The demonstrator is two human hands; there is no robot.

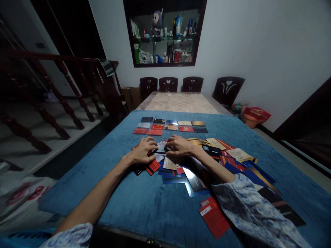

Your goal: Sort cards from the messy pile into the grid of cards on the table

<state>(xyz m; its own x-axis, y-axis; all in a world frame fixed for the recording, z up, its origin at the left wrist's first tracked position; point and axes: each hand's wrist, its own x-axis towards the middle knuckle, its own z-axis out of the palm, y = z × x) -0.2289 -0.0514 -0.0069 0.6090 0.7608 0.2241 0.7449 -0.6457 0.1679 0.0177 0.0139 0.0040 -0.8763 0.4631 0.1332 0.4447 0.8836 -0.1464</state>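
On the blue velvety tabletop (144, 206), my left hand (143, 151) lies curled, fingers down on a loose card heap (181, 168). Between hands, touching both: a dark card (160, 150), long axis crosswise, pinched at each end. Right hand (179, 145) likewise curled. Beyond, two neat card rows (170, 126), flat, glossy rectangles.

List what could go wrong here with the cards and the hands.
1. The right forearm lies across the loose pile of cards; moving it could scatter them.
2. A red card lies near the edge of the blue cloth and might slide off.
3. The left hand and right hand meet over overlapping cards, so two may lift together.
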